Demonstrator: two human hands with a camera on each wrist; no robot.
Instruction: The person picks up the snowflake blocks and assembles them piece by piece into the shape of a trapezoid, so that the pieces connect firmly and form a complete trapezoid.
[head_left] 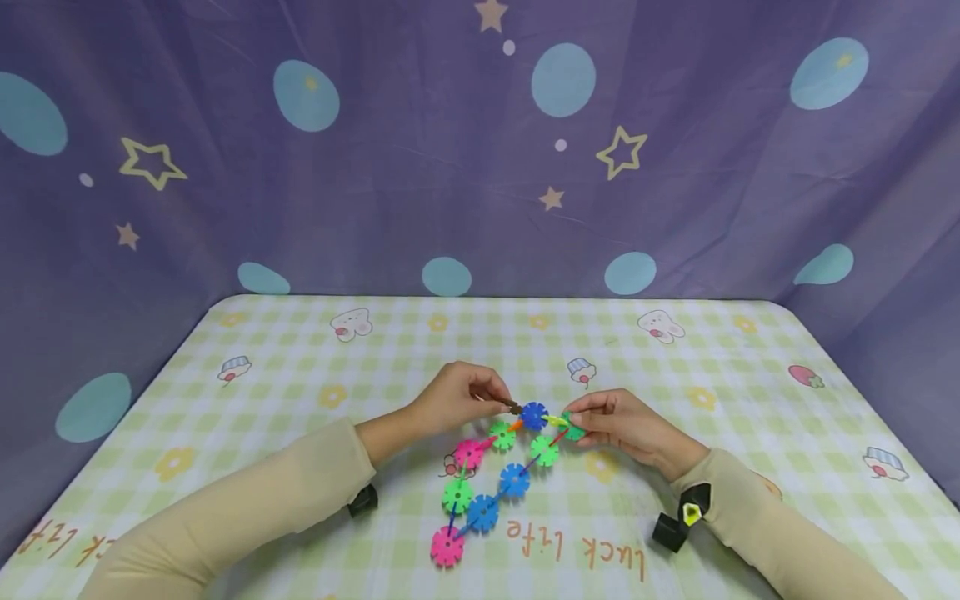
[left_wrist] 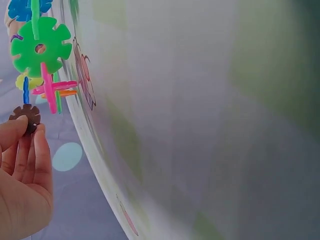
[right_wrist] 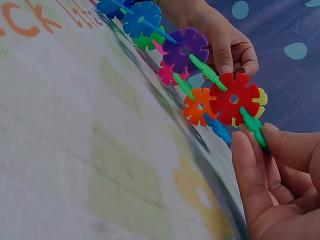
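Observation:
A closed loop of notched plastic discs, slotted edge to edge, hangs between my hands. My left hand [head_left: 453, 400] pinches a brown disc [left_wrist: 32, 114] between thumb and fingers, right at the edge of a dark blue disc [head_left: 534, 415]. On the other side my right hand [head_left: 630, 429] pinches a green disc [right_wrist: 254, 129], which sits in a slot of a red disc [right_wrist: 227, 102]. A pink disc [head_left: 447, 547] forms the loop's near end. Purple [right_wrist: 184, 51] and orange discs [right_wrist: 198, 106] show in the right wrist view.
Under the hands lies a table with a green-checked cloth [head_left: 285, 358] printed with small pictures and lettering. A purple patterned curtain [head_left: 420, 167] stands behind it. Black wrist devices [head_left: 670, 533] sit by both sleeves.

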